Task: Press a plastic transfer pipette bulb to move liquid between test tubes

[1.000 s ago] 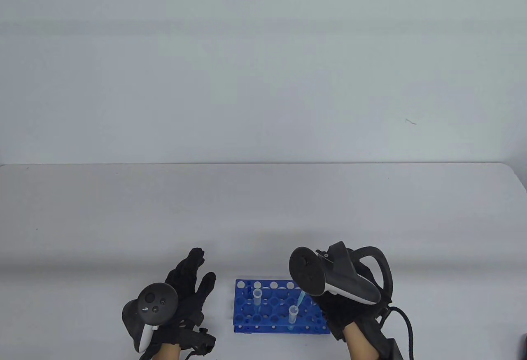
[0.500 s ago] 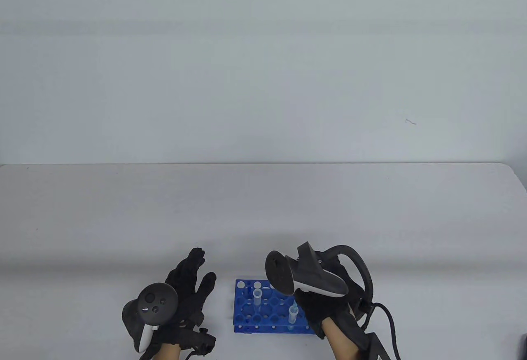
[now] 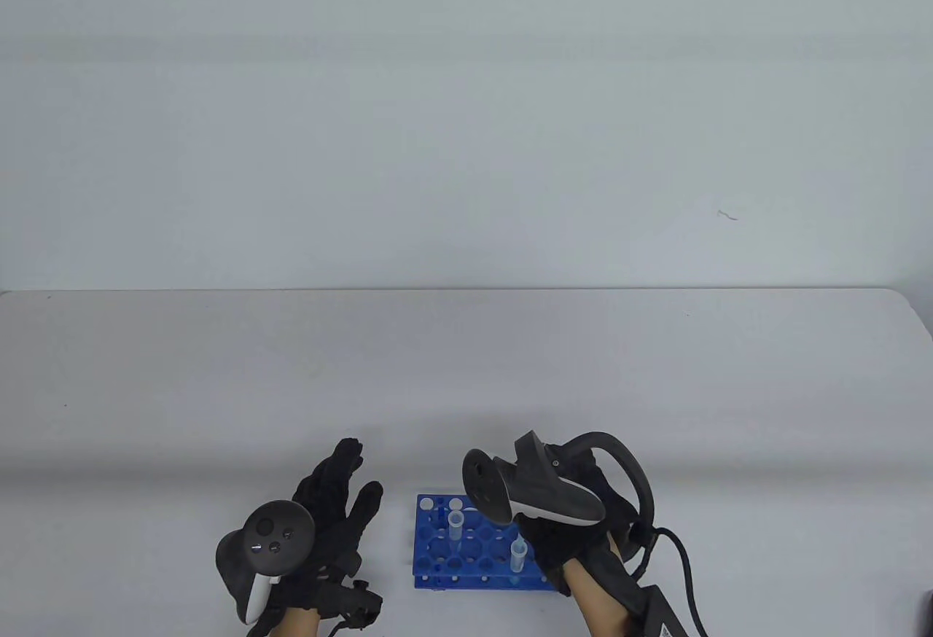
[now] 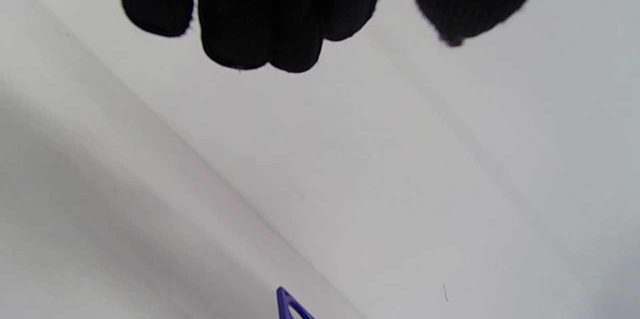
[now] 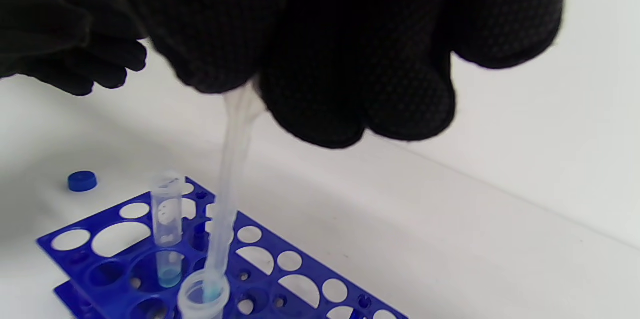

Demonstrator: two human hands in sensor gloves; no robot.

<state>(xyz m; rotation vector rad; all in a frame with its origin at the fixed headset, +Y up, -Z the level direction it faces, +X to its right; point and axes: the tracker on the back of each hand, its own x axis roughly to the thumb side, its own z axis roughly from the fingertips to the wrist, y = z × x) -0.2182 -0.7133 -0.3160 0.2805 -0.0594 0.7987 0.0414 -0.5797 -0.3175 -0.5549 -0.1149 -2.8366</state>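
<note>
resting flat on the table [image 3: 466,374], the left hand [image 3: 332,520] holds nothing: in the left wrist view its fingers [image 4: 260,19] hang loose and straight with only bare tabletop beyond their tips, and just a corner of the blue rack [image 4: 290,306] shows well below them. it lies apart from the rack, probably parked there to keep out of the way, since the rack stands steady by itself. a blue cap [image 5: 82,180] lies on the table beside the rack's far corner, below the left hand's fingertips in the right wrist view, likely taken off one of the tubes. just left of the right hand's fingers, the far test tube [image 5: 167,229] stands upright in the rack with a little blue liquid at its bottom. the right hand [image 3: 561,542] is clenched around the top of the pipette [image 5: 227,199], the bulb hidden inside the fingers [image 5: 310,99]. the stem drops straight below them into the near test tube [image 5: 204,294], where blue liquid shows at the tip. holding it upright seems meant to keep the tip inside the narrow mouth while the bulb is worked; whether it is squeezed now i cannot tell.
</note>
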